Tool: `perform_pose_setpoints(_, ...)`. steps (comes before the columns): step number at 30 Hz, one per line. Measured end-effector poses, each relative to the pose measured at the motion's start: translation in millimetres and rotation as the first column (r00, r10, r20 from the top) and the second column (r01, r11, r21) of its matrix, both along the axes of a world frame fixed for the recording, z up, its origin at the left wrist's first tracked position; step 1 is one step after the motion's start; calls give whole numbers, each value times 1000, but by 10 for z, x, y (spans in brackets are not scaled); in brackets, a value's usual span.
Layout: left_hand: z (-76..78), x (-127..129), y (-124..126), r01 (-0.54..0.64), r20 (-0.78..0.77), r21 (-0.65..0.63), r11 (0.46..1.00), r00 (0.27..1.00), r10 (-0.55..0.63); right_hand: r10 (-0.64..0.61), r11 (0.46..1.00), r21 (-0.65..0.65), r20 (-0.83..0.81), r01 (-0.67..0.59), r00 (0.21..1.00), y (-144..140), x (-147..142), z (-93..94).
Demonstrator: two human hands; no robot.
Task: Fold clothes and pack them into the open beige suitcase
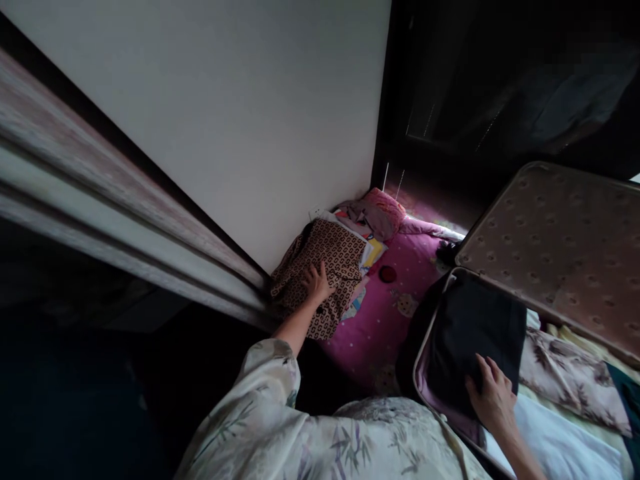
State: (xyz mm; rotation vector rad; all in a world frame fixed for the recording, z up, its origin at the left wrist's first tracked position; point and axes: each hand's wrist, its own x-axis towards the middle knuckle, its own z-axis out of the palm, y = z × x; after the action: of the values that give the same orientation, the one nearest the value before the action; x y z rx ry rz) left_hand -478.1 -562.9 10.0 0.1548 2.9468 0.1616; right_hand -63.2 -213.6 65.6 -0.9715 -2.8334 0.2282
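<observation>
My right grip [493, 393] rested palm down, fingers loosely apart, on a folded black cloth [465, 327] along the left edge of an open, pale-rimmed suitcase [429, 393]. Beside it in the suitcase lay a folded pale-blue cloth [560, 440] and, beyond that, a beige cloth with brown leaf print [570, 380]. Farther off, my left grip [319, 283] lay with fingers spread on a tan fabric with a dark repeating pattern [327, 243], at the left edge of a magenta, white-dotted sheet [370, 340]. Past my fingertips, a small, round, dark-red object [387, 274] sat on the sheet.
</observation>
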Motion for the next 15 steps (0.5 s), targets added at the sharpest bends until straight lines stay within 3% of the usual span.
perform_pose_setpoints(3, 90, -33, 197, 39, -23, 12, 999, 999, -38, 26, 1000, 7, -7, -26, 1000, -51, -97, 34)
perform_pose_setpoints(8, 194, -225, 393, 3, -6, 48, 999, 1000, -2, 36, 999, 5, -23, -36, 999, -166, -289, 154)
perform_pose_setpoints(11, 194, -403, 376, -39, -22, 173, 984, 999, 44, 49, 999, -6, -47, -49, 998, -239, -379, 198)
perform_pose_setpoints(15, 181, -637, 217, -110, -56, 367, 924, 989, 140, 88, 995, -35, -101, -92, 991, -328, -454, 189)
